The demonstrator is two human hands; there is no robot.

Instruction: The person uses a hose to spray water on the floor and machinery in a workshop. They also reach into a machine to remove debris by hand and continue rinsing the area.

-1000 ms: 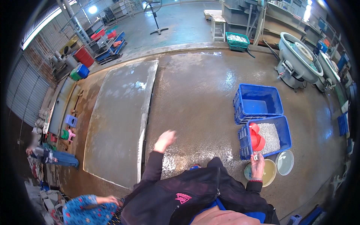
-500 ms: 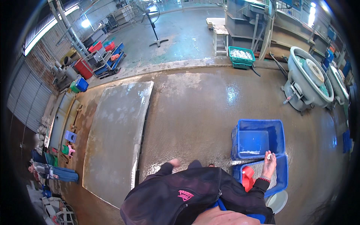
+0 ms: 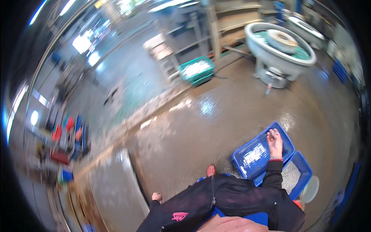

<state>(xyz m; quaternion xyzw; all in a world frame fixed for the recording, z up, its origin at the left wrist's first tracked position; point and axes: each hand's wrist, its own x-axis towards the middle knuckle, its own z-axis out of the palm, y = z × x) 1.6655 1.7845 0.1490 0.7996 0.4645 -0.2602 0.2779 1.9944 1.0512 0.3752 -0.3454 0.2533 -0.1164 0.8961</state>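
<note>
Since the earlier frame the view has swung and the right hand (image 3: 275, 142) has come forward from the lower crate to the upper blue crate (image 3: 258, 154). It now lies flat over that crate's far rim, fingers spread and loosely open, holding nothing. The crate sits directly under and just left of the hand, stacked askew on a second blue crate (image 3: 299, 174) holding pale granules. The left hand (image 3: 157, 197) hangs low by the dark jacket, well apart, apparently empty. The right hand is far nearer. The wet concrete floor (image 3: 216, 116) spreads around.
</note>
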